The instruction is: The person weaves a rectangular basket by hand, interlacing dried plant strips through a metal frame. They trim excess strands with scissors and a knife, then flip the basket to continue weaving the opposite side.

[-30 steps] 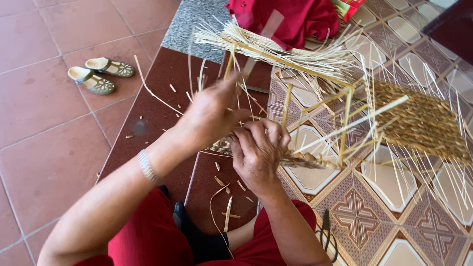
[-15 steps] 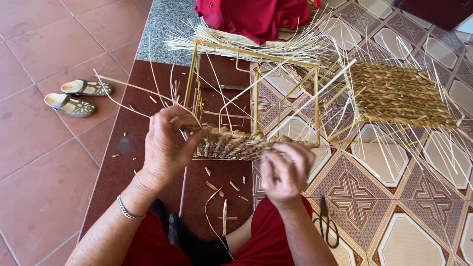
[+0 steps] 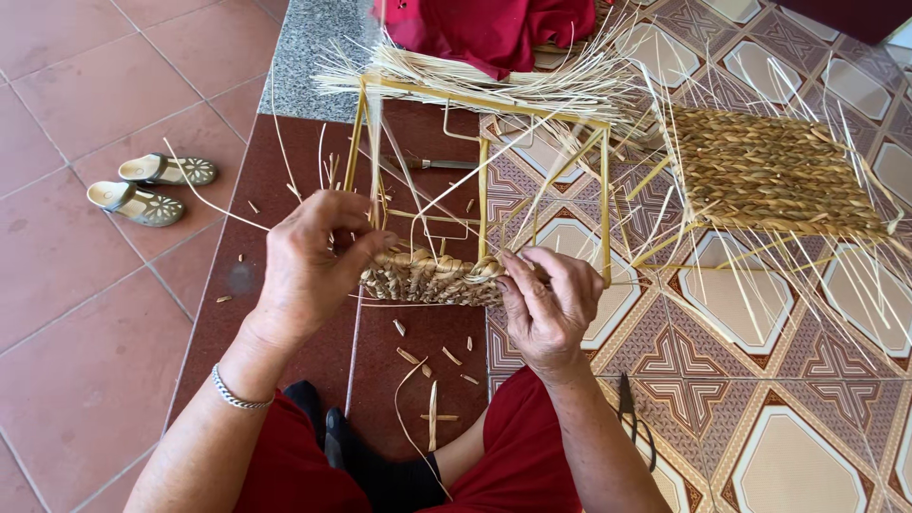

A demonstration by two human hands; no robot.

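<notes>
Left hand (image 3: pixel 309 261): fingers curled shut on the left end of the woven straw band (image 3: pixel 432 277), thumb toward the yellow frame (image 3: pixel 483 171).
Right hand (image 3: pixel 549 302): fingers pinched closed on the right end of the same band, where a loose straw strand (image 3: pixel 494 161) comes down to the fingertips.
Woven band: stretched between the two sets of fingers, along the near bottom bar of the frame, which stands on the tiled floor (image 3: pixel 798 380) just beyond the fingers.
Beyond the fingers: a sheaf of loose straw (image 3: pixel 494 81) lies over the far top bar, with red cloth (image 3: pixel 494 24) behind it.
Right of the fingers: a finished woven panel (image 3: pixel 769 171), apart from the hands.
Near the right wrist: dark scissors (image 3: pixel 632 418) on the tiles.
Left of the fingers: a pair of sandals (image 3: pixel 152 185), well apart.
Doing it well: probably the left hand should hold the finished rows tight against the bar while the right draws each strand snug, so no gap opens.
Hard to make out: how the strand passes under the right fingertips; which strands are fixed to the frame; the band's underside.
</notes>
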